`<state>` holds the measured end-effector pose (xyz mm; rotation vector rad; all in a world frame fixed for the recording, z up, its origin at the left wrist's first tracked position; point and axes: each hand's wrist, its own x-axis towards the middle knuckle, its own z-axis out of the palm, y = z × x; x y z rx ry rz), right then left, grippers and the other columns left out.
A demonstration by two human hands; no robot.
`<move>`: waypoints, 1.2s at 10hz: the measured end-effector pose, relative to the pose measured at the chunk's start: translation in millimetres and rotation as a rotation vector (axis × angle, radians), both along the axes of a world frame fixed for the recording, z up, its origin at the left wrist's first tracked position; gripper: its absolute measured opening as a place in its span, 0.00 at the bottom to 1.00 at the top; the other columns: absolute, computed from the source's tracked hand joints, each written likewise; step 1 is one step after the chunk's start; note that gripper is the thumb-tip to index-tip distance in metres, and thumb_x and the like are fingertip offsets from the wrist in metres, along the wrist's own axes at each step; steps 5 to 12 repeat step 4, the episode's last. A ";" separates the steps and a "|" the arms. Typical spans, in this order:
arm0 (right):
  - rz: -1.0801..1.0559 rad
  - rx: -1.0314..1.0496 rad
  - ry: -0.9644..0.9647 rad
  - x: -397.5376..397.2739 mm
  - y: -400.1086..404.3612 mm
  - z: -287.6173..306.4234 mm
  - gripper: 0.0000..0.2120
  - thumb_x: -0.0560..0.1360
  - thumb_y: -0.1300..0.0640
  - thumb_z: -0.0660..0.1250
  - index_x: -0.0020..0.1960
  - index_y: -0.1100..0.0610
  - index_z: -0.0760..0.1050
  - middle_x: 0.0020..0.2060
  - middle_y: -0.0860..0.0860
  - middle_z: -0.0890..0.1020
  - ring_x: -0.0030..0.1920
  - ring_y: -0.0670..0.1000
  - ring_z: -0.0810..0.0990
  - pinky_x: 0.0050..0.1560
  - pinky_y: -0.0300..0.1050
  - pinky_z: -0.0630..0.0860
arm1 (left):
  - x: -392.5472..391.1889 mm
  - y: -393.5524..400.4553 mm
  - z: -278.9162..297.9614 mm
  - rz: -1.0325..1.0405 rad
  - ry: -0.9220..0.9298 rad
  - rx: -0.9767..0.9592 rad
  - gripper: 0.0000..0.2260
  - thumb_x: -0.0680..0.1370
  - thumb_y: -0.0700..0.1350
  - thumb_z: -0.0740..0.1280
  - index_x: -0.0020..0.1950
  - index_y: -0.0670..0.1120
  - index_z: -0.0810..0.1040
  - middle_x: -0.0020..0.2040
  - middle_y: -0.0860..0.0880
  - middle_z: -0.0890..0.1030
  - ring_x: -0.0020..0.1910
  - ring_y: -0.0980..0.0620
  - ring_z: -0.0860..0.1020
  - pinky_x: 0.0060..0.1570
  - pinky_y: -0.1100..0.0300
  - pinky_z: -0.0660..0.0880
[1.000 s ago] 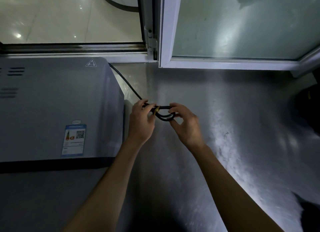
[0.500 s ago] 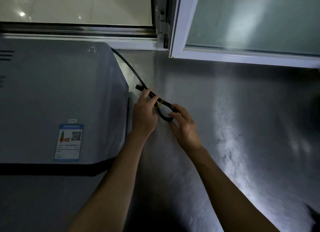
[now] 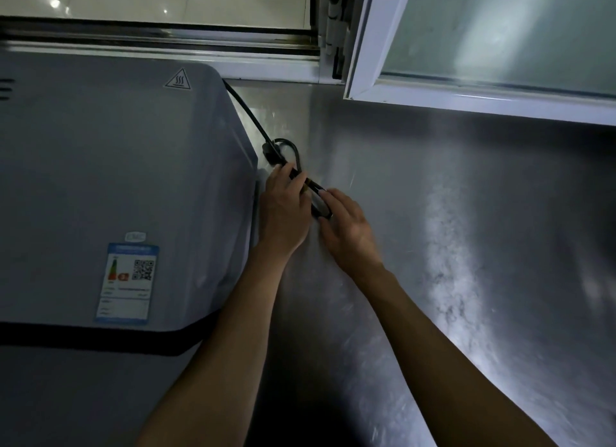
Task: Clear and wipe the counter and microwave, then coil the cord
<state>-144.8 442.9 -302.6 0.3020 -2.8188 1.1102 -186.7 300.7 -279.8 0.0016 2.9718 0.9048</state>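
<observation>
The counter point(image 3: 416, 213) is seen bare and streaked, so wiping is judged done; the microwave point(image 3: 110, 196) stands on it at the left; no container is shown. The cord point(image 3: 246, 113) is bundled just beside the microwave, bound by a yellowish tie point(image 3: 308, 182); only tidying seems left. The bundle is pinched by the left hand point(image 3: 283, 210); its loop end is touched by the right hand point(image 3: 346, 226), whose fingers look relaxed.
</observation>
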 end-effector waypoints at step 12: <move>-0.062 0.122 -0.187 24.2 33.2 57.5 0.19 0.80 0.55 0.65 0.70 0.59 0.73 0.65 0.57 0.78 0.64 0.61 0.76 0.64 0.59 0.73 | 42.9 7.2 53.5 -0.123 -0.014 -0.030 0.17 0.82 0.48 0.58 0.69 0.43 0.74 0.67 0.45 0.77 0.67 0.46 0.73 0.65 0.48 0.71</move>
